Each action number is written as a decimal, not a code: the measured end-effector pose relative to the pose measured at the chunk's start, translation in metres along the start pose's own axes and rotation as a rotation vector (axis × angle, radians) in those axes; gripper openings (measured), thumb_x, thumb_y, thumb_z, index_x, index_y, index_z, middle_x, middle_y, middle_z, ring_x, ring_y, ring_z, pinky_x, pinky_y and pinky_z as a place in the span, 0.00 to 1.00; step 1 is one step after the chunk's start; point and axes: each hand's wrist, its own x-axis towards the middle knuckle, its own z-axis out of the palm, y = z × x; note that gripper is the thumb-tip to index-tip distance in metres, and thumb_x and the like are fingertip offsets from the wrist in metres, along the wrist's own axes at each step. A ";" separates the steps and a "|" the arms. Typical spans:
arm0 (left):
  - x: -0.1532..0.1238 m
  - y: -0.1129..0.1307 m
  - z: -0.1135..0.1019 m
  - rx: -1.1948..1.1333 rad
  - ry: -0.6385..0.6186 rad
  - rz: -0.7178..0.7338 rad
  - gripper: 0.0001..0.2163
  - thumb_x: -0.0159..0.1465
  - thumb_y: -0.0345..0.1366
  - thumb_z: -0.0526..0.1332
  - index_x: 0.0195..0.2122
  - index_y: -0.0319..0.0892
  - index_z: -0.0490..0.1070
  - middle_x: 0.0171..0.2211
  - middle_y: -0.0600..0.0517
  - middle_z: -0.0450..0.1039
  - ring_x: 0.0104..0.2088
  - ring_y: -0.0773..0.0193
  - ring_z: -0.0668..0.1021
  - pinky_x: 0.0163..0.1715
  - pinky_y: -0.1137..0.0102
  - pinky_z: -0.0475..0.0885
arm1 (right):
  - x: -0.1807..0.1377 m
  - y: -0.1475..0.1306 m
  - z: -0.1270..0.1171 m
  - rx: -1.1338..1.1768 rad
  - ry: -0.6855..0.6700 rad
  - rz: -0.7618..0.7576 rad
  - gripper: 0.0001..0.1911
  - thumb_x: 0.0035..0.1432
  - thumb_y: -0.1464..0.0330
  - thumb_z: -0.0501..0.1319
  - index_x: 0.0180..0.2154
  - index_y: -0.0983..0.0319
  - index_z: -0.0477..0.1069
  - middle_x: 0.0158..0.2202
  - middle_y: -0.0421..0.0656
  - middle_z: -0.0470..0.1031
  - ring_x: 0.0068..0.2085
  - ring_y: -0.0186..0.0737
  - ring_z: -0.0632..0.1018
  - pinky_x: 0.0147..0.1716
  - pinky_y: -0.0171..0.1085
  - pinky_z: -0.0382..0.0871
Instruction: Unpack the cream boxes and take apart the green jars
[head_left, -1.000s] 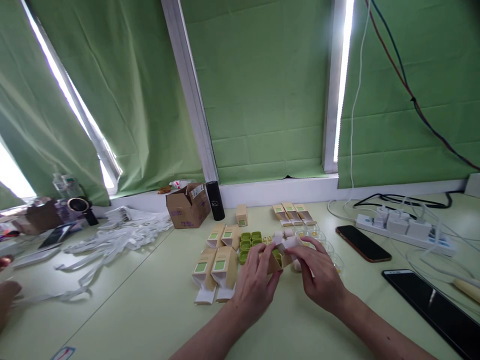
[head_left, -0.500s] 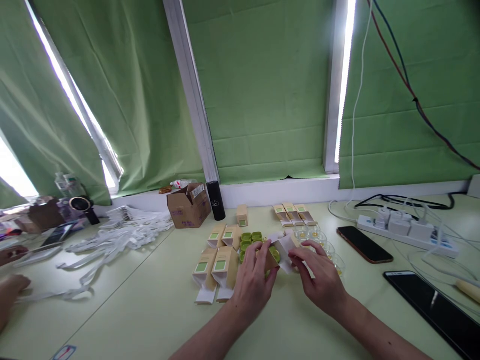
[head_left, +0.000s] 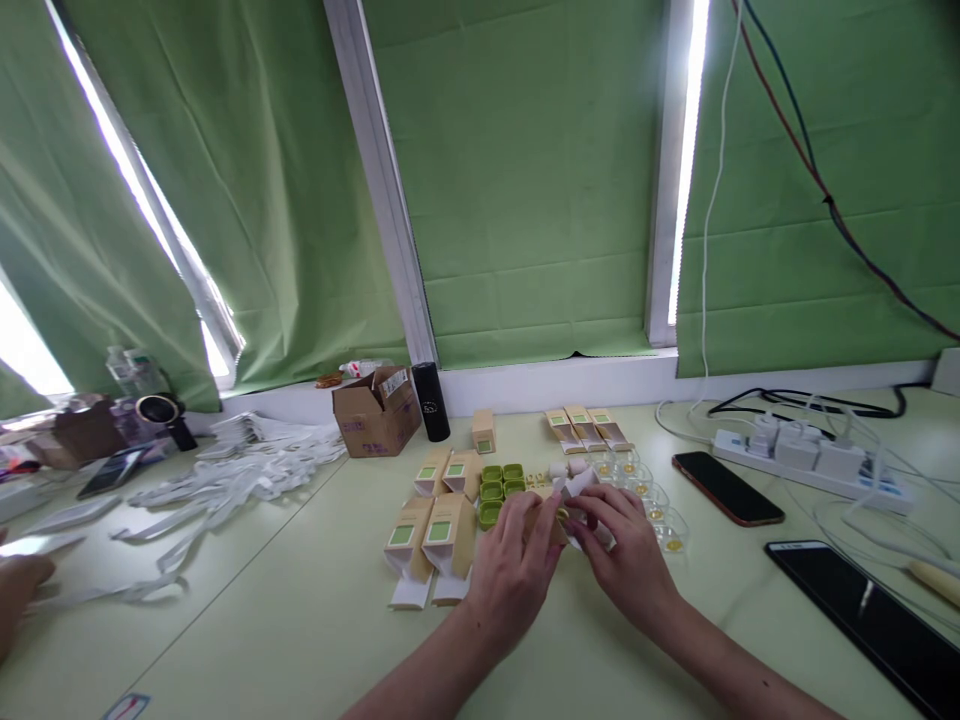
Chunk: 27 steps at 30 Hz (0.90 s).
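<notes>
A beige cardboard box (head_left: 553, 533) with white inner flaps lies in my left hand (head_left: 511, 560), fingers closed around its side. My right hand (head_left: 626, 545) is pinched at the box's open end, where a small green tub (head_left: 562, 514) shows at the fingertips, mostly hidden. Beyond my left hand stand several square green tubs (head_left: 491, 490) in rows. Left of them, beige boxes (head_left: 448, 530) with green labels have their flaps open. Clear domed lids (head_left: 670, 535) with yellow centres lie just past my right hand.
More beige boxes (head_left: 585, 428) lie at the back, near a single box (head_left: 484, 430), a black cylinder (head_left: 430, 402) and a brown carton (head_left: 375, 415). A phone (head_left: 727, 487), a tablet (head_left: 870, 610) and a power strip (head_left: 814, 465) sit right. White strips (head_left: 247, 465) and another person's hand (head_left: 22, 590) are left.
My right hand has moved left to the open end of the box, and a green tub now shows at its fingertips. At the far left, the other person's hands have shifted.
</notes>
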 end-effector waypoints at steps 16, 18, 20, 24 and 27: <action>0.001 0.001 -0.001 0.049 -0.022 -0.017 0.23 0.72 0.28 0.57 0.68 0.39 0.61 0.51 0.40 0.73 0.54 0.51 0.78 0.47 0.63 0.81 | 0.001 -0.006 0.000 0.241 0.037 0.218 0.09 0.72 0.62 0.56 0.39 0.56 0.72 0.45 0.47 0.81 0.47 0.50 0.81 0.44 0.46 0.77; 0.001 0.000 -0.001 0.048 -0.028 -0.033 0.23 0.72 0.29 0.57 0.68 0.40 0.61 0.51 0.40 0.72 0.54 0.51 0.78 0.46 0.64 0.81 | 0.000 -0.006 -0.001 0.304 0.036 0.264 0.10 0.72 0.61 0.56 0.41 0.57 0.73 0.45 0.48 0.81 0.46 0.49 0.82 0.43 0.44 0.78; 0.000 -0.001 0.000 0.046 -0.028 -0.040 0.23 0.72 0.30 0.58 0.68 0.40 0.61 0.52 0.40 0.72 0.53 0.51 0.78 0.44 0.64 0.81 | -0.001 -0.004 0.000 0.359 0.037 0.314 0.11 0.72 0.58 0.57 0.42 0.57 0.73 0.46 0.49 0.81 0.45 0.48 0.82 0.42 0.43 0.79; 0.000 -0.002 0.000 0.038 -0.026 -0.047 0.23 0.72 0.30 0.57 0.68 0.40 0.61 0.51 0.39 0.72 0.53 0.51 0.78 0.43 0.64 0.82 | -0.003 0.000 0.002 0.504 0.055 0.433 0.15 0.71 0.54 0.58 0.41 0.58 0.72 0.46 0.50 0.81 0.41 0.46 0.82 0.39 0.41 0.79; 0.000 -0.001 0.000 0.032 -0.035 -0.059 0.23 0.72 0.30 0.57 0.68 0.40 0.61 0.52 0.39 0.72 0.53 0.51 0.78 0.43 0.64 0.81 | -0.002 0.001 0.003 0.640 0.058 0.538 0.17 0.69 0.51 0.60 0.41 0.58 0.71 0.42 0.48 0.81 0.38 0.44 0.80 0.39 0.40 0.78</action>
